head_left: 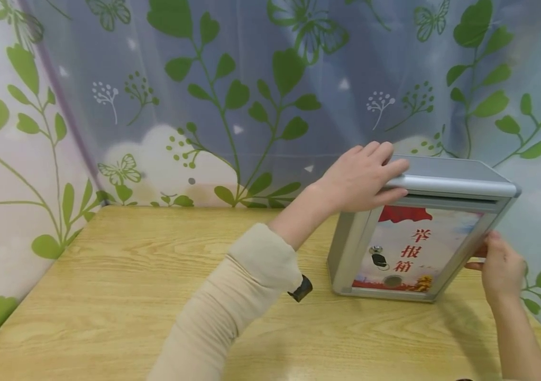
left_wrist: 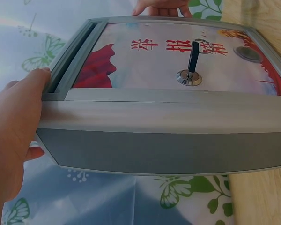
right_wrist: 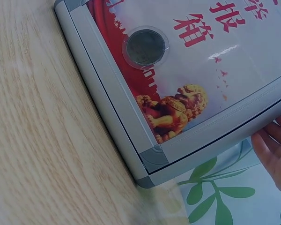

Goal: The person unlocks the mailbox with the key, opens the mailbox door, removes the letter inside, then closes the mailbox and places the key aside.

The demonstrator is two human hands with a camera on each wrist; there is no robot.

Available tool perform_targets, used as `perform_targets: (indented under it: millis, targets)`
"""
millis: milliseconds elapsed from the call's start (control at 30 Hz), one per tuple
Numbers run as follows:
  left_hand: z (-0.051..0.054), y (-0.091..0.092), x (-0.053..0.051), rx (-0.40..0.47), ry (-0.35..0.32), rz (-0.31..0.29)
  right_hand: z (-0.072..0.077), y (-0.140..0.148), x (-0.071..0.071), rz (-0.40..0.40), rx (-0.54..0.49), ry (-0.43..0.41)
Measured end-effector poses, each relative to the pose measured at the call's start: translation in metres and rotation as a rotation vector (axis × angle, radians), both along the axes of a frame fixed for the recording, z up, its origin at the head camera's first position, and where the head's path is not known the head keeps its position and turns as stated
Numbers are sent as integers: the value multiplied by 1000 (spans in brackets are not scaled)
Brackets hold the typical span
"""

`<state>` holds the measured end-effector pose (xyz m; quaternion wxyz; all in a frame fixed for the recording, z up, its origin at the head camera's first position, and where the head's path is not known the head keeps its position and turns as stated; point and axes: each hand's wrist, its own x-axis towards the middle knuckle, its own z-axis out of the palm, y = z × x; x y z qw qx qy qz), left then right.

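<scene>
A grey metal report box [head_left: 456,238] with red Chinese lettering on its front panel stands tilted on the table at the right in the head view. Across its top left edge my left hand [head_left: 360,180] grips, fingers on the top and thumb toward the front slot. My right hand [head_left: 503,270] holds the right side, its thumb by the frame and some fingers hidden behind. A key [left_wrist: 193,57] with a ring sits in the round lock on the panel. Near the bottom is a round window [right_wrist: 145,47]. The right wrist view shows the lower corner by the tabletop.
The wood-grain table [head_left: 156,275] extends left and forward of the box. Behind it hangs a curtain [head_left: 251,106] printed with leaves and butterflies, continuing along both sides. A small black object [head_left: 301,289] shows beside the left sleeve.
</scene>
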<state>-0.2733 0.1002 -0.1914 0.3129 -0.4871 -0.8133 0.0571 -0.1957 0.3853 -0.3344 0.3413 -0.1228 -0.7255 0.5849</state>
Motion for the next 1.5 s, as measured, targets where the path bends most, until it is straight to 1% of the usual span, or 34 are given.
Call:
perform_targets:
  millis: [100,300,367,467,533,633,700,800,933,1000,1133,1233,1333,1500]
  targets:
    - [0,-2,-1,6,6,-1,1,-2,-1,16,10,12]
    - [-5,-7,-3,46,7,-32,1,-5,0,47,118,-19]
    - [-7,-9,-5,65,4,-51,1,-7,0,86,78,-7]
    - [-8,-12,-7,91,0,-67,2,-9,0,124,59,7]
    - [-8,-14,-7,109,-5,-71,1,-10,0,138,64,9]
    - [-9,-17,-8,119,-3,-68,0,-12,0,121,137,-9]
    - [-9,-18,-9,121,-3,-73,-1,-13,0,108,167,-19]
    - [-8,-20,-9,121,3,-80,-1,-14,0,122,153,-15]
    - [-7,-24,-9,126,1,-80,0,-16,-2,176,103,2]
    - [-6,-27,-9,135,-1,-81,0,-17,-3,202,96,6]
    - [-5,-32,-10,149,2,-87,2,-19,-4,225,105,5]
    - [-6,-35,-11,158,2,-90,3,-21,-5,224,141,-5]
    - [-8,-38,-12,170,3,-91,3,-23,-5,244,161,-7]
    - [-10,-44,-13,188,-4,-85,2,-27,-8,297,187,26]
